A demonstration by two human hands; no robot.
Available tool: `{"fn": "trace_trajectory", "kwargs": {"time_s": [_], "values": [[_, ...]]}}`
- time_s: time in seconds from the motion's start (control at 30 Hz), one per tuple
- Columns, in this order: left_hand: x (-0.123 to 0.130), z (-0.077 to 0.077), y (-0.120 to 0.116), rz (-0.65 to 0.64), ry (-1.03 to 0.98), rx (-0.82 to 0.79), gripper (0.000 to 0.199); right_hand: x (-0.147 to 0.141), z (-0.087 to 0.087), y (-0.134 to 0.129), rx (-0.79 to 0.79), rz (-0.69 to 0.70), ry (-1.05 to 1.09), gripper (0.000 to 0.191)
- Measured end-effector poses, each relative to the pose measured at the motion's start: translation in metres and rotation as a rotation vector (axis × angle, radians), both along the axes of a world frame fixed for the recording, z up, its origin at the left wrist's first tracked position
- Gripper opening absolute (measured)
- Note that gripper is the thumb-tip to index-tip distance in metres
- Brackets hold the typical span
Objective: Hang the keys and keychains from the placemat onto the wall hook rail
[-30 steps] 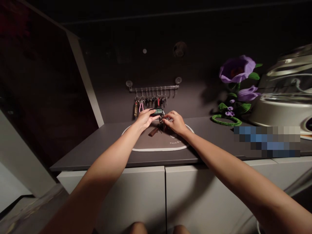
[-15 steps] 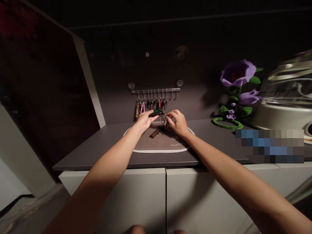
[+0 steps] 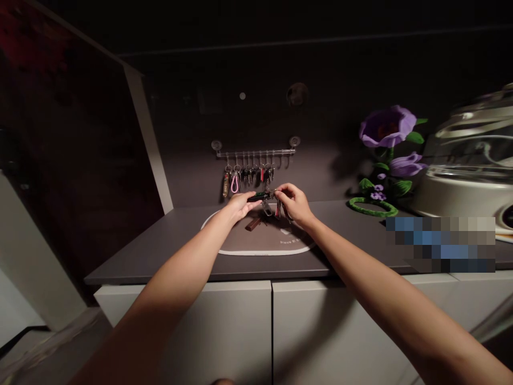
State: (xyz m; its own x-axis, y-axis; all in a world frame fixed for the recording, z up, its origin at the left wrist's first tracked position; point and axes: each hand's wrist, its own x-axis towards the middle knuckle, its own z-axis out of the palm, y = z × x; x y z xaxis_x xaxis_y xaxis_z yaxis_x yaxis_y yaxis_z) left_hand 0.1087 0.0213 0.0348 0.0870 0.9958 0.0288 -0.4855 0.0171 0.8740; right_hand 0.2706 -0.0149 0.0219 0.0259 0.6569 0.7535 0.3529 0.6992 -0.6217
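Two grips close together: left grip (image 3: 240, 206) closed on black key fob (image 3: 258, 197), long axis sideways toward right grip (image 3: 294, 204), pinching fob's key ring (image 3: 273, 192).

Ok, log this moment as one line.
left hand: holds black key fob | right hand: pinches fob's metal ring | below: white-rimmed mat | behind: hook rail

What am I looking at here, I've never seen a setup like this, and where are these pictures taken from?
There's no machine here: these are a person's two bare arms, filmed by a camera worn on their head, looking forward and down. The left hand holds a black key fob, and the right hand holds the metal ring at its end. Below them lies a white-edged mat on a dark counter, with a small brown object on it. More keys hang from a wall rail.
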Motion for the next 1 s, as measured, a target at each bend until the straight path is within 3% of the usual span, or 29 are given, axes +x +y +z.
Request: {"fn": "trace_trajectory", "kwargs": {"time_s": [0.17, 0.3, 0.43, 0.5, 0.6, 1.0], "values": [[0.003, -0.004, -0.006, -0.064, 0.071, 0.046, 0.008, -0.003, 0.003, -0.002, -0.161, 0.194, 0.262, 0.022], [0.005, -0.006, -0.012, -0.086, 0.291, 0.115, 0.005, -0.003, 0.007, -0.005, -0.21, 0.213, 0.386, 0.022], [0.008, -0.002, -0.02, 0.084, 0.511, 0.494, 0.002, -0.001, 0.009, -0.006, -0.209, 0.142, 0.396, 0.021], [0.01, 0.0, -0.024, 0.105, 0.565, 0.685, 0.006, -0.001, 0.009, -0.006, -0.209, 0.141, 0.405, 0.021], [0.013, 0.001, -0.028, 0.094, 0.633, 0.823, 0.013, -0.003, 0.008, -0.008, -0.235, 0.206, 0.426, 0.021], [0.011, 0.005, -0.028, 0.229, 0.765, 0.908, 0.008, -0.005, 0.009, -0.011, -0.417, 0.392, 0.366, 0.021]]}}
